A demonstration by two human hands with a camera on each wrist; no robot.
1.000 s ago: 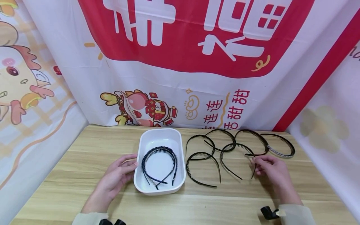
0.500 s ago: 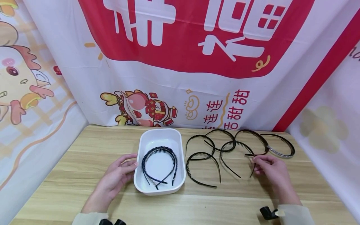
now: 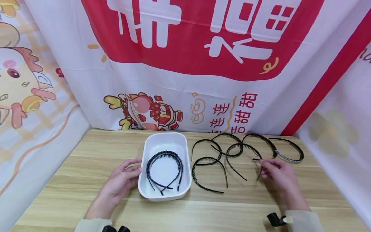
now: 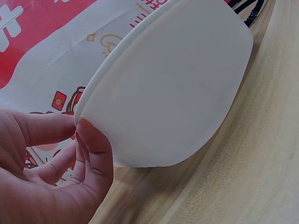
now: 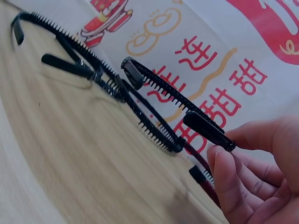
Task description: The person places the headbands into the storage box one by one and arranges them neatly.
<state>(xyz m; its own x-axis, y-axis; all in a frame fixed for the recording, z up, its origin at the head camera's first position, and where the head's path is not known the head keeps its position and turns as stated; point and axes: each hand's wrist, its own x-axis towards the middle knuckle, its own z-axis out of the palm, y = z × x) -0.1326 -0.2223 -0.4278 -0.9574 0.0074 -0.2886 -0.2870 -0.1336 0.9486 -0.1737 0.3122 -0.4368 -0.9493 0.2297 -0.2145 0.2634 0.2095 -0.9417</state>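
Observation:
A white plastic box (image 3: 147, 193) stands on the table. My left hand (image 3: 124, 179) is at its left side, and in the left wrist view thumb and finger pinch the rim of the box wall (image 4: 173, 84). Black toothed headbands (image 3: 180, 167) lie inside it, overlapping. To the right, my right hand (image 3: 279, 174) pinches a thin black headband (image 3: 236, 170) by one side. The right wrist view shows this headband (image 5: 175, 97) lifted off the table, with one dark end (image 5: 203, 128) near my fingertips. Its two ends point toward me in the head view.
Several other headbands lie right of the box: one in front (image 3: 206, 189), one behind it (image 3: 200, 140), and others near the back edge (image 3: 258, 135). A headband with a glittery section (image 3: 290, 159) is farthest right. A printed cloth (image 3: 185, 103) hangs directly behind the table (image 3: 72, 174).
The headband in my right hand has risen slightly and shifted a little away from me and leftward. My left hand and the box stay in place.

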